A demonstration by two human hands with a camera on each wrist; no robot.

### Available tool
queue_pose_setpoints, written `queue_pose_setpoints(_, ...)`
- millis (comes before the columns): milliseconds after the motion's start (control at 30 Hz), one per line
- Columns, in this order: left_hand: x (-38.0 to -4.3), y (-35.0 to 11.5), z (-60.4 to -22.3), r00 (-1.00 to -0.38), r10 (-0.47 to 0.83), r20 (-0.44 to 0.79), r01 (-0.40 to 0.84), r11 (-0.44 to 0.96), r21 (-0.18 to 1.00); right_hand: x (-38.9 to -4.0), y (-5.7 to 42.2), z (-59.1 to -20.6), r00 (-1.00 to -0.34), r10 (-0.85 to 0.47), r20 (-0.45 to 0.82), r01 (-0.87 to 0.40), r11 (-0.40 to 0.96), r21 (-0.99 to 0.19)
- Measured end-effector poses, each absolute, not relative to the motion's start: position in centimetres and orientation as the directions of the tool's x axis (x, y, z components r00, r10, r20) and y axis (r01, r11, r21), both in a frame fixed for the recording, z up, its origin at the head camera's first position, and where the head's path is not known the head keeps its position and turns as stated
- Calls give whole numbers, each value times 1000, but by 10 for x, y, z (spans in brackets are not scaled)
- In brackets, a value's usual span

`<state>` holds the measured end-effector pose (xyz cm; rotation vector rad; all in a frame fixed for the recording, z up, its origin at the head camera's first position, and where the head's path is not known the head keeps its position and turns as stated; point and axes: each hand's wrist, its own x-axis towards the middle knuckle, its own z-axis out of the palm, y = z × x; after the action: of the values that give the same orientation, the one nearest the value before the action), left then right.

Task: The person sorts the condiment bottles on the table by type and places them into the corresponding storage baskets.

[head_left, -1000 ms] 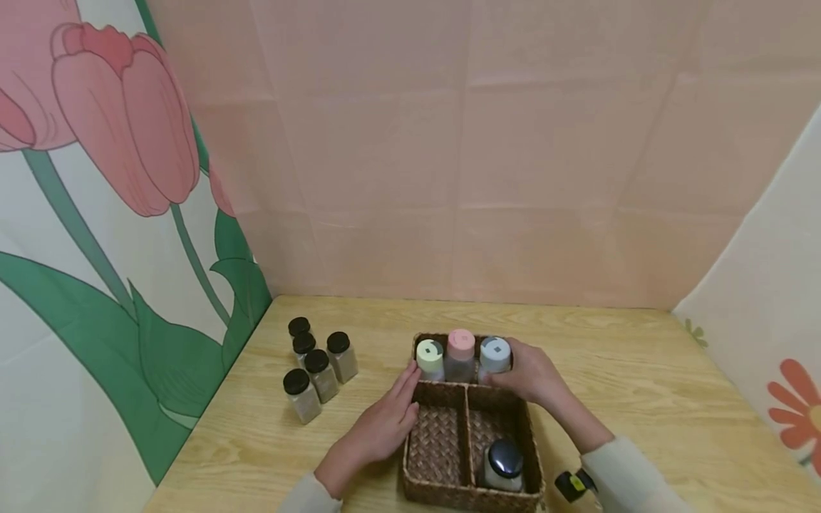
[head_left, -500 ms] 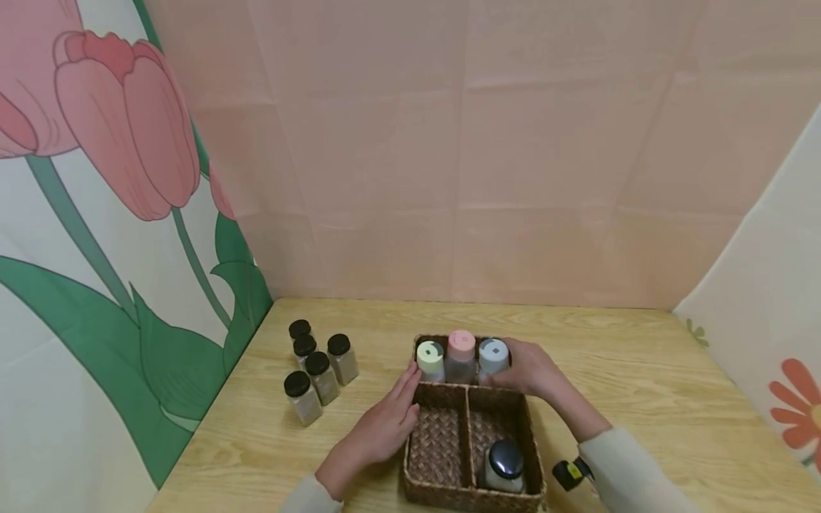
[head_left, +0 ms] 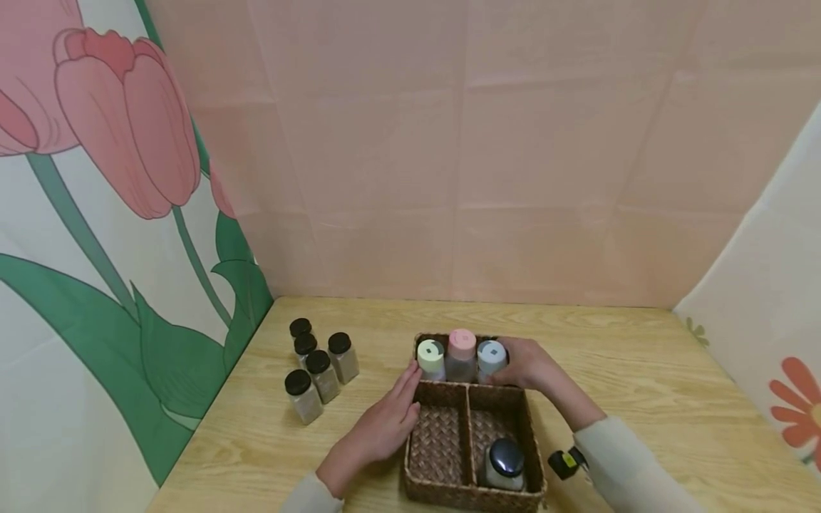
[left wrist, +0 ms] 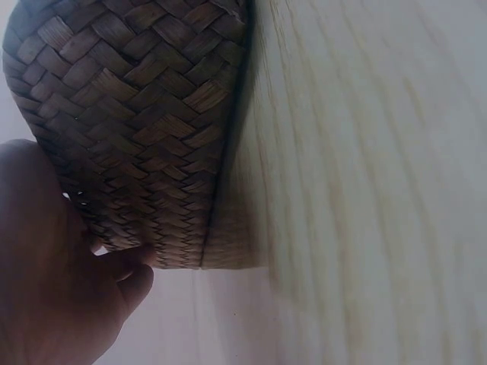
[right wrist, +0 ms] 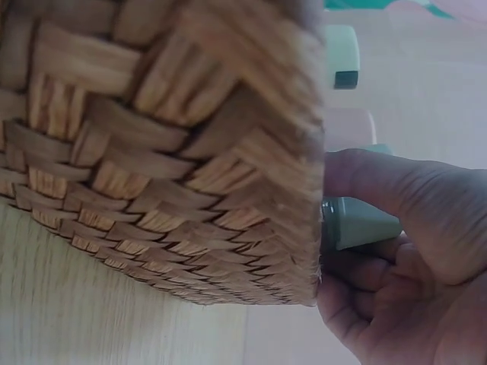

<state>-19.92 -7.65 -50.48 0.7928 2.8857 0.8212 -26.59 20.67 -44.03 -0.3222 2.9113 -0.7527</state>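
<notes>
In the head view, my right hand (head_left: 531,363) holds the light-blue-capped bottle (head_left: 492,356) in the right corner of the woven basket's (head_left: 473,491) back compartment. The right wrist view shows thumb and fingers around its blue cap (right wrist: 365,224), just past the basket rim; the bottle's body is hidden by the wall. A pink-capped bottle (head_left: 461,350) and a green-capped bottle (head_left: 431,358) stand beside it in the same compartment. My left hand (head_left: 387,420) rests along the basket's left side, fingers fairly straight; in the left wrist view its fingertips (left wrist: 135,266) touch the weave.
The basket's front right compartment has a jar with a shiny dark lid (head_left: 505,457). Several black-lidded jars (head_left: 304,397) stand in a group left of the basket on the wooden table (head_left: 616,363). A black device (head_left: 566,463) is by the right cuff.
My right hand has shifted slightly left together with the light-blue-capped bottle, nearer the pink-capped one. The left hand and the basket stay in place.
</notes>
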Motion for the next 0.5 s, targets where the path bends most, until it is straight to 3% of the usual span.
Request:
queue_pose_setpoints(300, -199, -77, -503, -867, 487, 104, 472, 737, 484, -266, 213, -436, -968, -232, -90, -145, 821, -553)
queue_pose_setpoints(500, -198, -77, -502, -867, 488, 104, 473, 737, 483, -258, 217, -432, -965, -263, -24, -204, 800, -564)
